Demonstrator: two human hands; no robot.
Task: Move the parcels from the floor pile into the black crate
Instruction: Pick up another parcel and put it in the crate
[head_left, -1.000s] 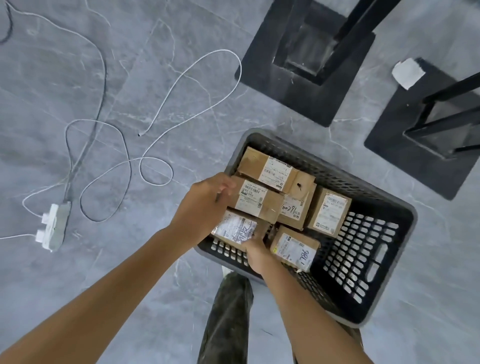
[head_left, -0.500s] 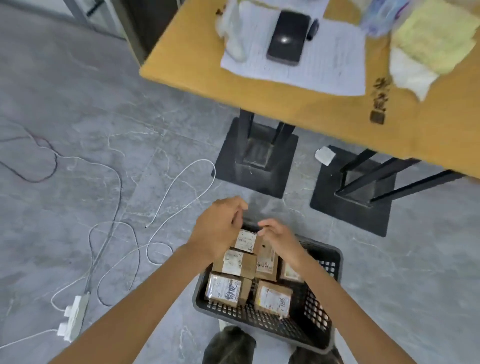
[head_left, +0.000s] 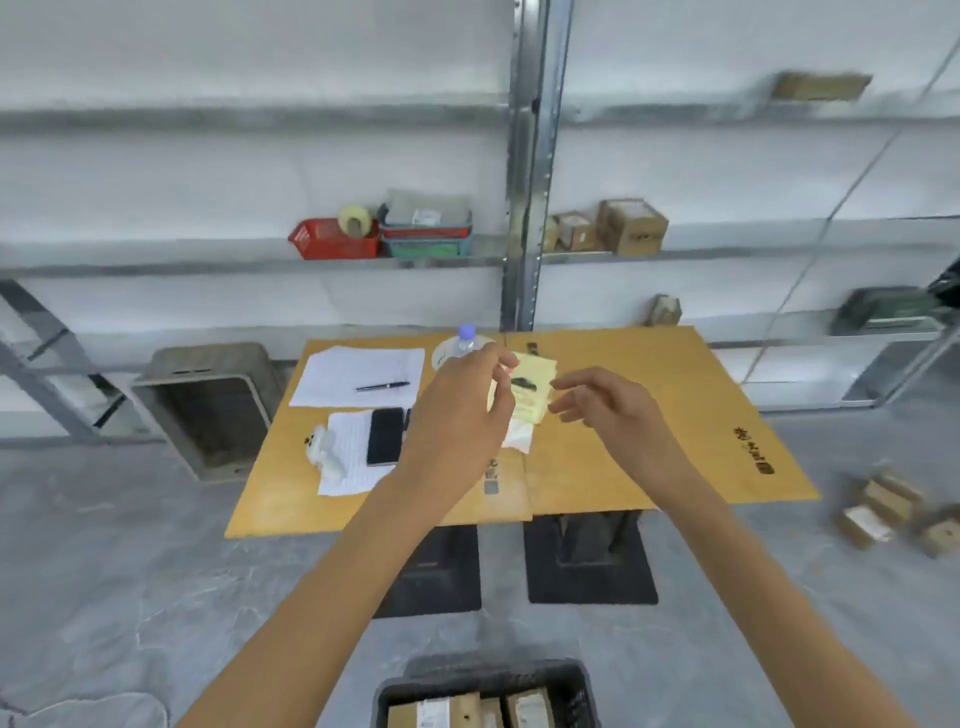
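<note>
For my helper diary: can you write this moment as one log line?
left hand: raised, empty | right hand: raised, empty | black crate: parcels inside | floor pile: parcels not yet moved

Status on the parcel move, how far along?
Partly done. Done: several parcels sit in the black crate. In hand: nothing; the left hand and right hand are both empty, raised in front of the table. Left: a small pile of parcels lies on the floor at the right, not yet moved.
</note>
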